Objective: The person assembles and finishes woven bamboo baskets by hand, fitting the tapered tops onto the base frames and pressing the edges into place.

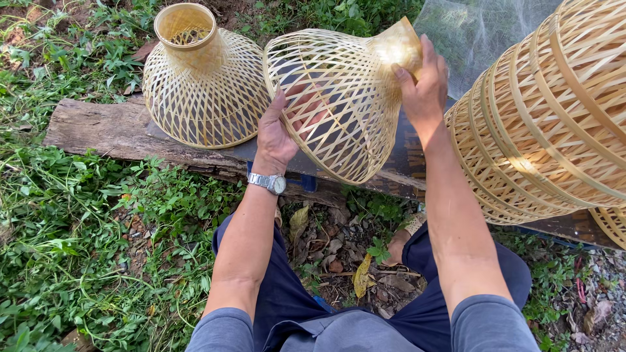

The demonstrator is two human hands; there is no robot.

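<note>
The woven bamboo shade (339,98) lies tilted, left hand (277,133) gripping its wide rim, right hand (424,81) clasping its narrow neck; seemingly mid-inspection, turning it wants steady fingers.

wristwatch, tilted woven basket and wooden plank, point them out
wristwatch (276,184), head view, on its face
tilted woven basket (349,104), head view, on its lattice wall
wooden plank (98,127), head view, on its bare left end

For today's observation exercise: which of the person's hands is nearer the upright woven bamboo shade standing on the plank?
Left. The left hand grips the tilted shade's rim beside the upright shade; the right hand holds its far neck.
</note>
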